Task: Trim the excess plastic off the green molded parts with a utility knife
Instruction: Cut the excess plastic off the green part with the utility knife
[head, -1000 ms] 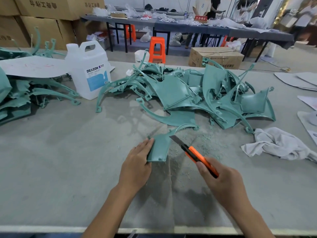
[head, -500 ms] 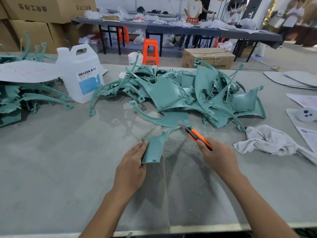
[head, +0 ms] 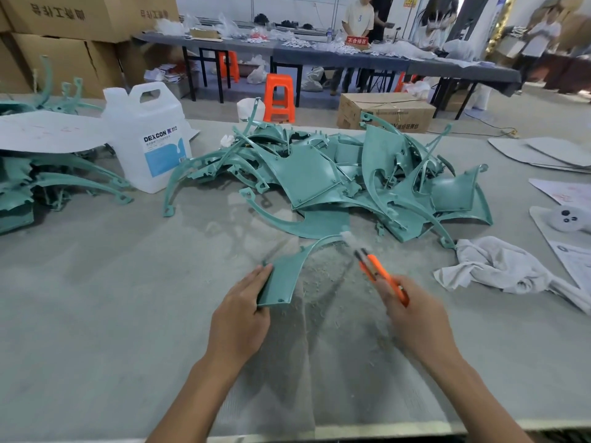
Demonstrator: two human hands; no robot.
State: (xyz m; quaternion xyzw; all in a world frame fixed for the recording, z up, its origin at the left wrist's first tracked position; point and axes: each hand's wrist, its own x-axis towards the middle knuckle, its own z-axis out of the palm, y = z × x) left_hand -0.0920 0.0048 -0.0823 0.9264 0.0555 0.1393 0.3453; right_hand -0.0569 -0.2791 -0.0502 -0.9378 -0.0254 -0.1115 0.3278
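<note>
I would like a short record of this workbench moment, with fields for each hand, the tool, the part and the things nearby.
left hand: holds green part by its left edge
right hand: grips orange utility knife, blade blurred
pile of green parts: behind the green part
shavings: on the table between the hands
nearby: white jug at left, cloth at right

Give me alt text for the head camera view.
A person's left hand holds a green molded part on a gray table while the right hand grips an orange utility knife, blade blurred near the part's curved arm. Behind lie a pile of green parts, a white jug and a rag.
</note>
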